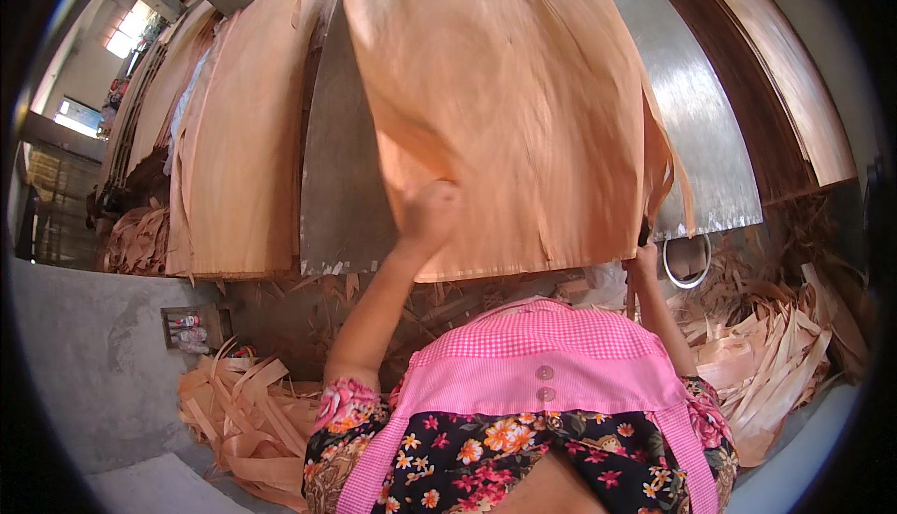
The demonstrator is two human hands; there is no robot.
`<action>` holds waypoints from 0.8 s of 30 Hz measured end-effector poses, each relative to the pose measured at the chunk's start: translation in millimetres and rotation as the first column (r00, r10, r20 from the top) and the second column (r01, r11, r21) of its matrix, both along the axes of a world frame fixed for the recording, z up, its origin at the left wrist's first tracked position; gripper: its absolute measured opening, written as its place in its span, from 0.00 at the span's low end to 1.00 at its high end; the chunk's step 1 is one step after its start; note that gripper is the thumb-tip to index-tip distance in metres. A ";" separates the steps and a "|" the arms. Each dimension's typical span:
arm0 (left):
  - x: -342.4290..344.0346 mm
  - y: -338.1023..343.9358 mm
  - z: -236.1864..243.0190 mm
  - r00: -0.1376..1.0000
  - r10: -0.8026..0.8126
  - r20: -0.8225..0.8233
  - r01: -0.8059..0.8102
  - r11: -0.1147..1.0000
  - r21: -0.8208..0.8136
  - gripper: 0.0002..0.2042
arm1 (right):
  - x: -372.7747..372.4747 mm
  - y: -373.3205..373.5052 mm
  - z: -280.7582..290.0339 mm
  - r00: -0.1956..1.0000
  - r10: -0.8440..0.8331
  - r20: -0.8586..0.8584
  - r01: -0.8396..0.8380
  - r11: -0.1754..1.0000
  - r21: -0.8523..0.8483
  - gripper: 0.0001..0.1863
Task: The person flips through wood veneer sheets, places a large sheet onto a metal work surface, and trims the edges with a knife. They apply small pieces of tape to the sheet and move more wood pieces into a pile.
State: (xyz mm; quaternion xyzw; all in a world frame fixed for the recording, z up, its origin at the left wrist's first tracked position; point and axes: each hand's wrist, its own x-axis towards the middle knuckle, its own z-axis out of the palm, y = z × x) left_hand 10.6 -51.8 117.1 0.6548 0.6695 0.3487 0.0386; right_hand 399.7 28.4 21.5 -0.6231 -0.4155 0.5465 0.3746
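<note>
A large thin tan veneer sheet [528,112] lies over a grey metal-faced board [336,187], creased at its left and torn into a loose strip at its right. My left hand [430,207], blurred, is closed against the creased left part of the sheet; what its fingers hold is unclear. My right hand [642,264] is closed at the sheet's lower right edge around a slim object, dark at the top, which I cannot make out.
Stacked veneer sheets [243,140] stand to the left; a shiny metal board [710,140] and darker boards are at right. Heaps of veneer scraps [757,364] lie below on both sides. A white ring [687,280] hangs under the right board. A grey wall [93,355] is at lower left.
</note>
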 end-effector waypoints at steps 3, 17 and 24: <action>44.8 34.5 -2.8 0.843 -0.537 -0.018 0.505 0.803 -0.318 0.05 | 6.2 1.7 -1.3 0.998 -0.048 0.050 0.049 0.999 -0.016 0.06; -74.3 104.0 -54.0 0.249 0.406 0.879 -0.045 0.912 -0.409 0.20 | -5.0 -1.8 26.8 0.952 -0.006 -0.305 -0.018 0.997 -0.076 0.11; -122.2 146.5 74.5 0.009 0.109 0.994 0.152 0.982 -0.109 0.18 | -26.8 -17.0 35.3 0.892 -0.016 -0.452 -0.068 0.983 -0.169 0.14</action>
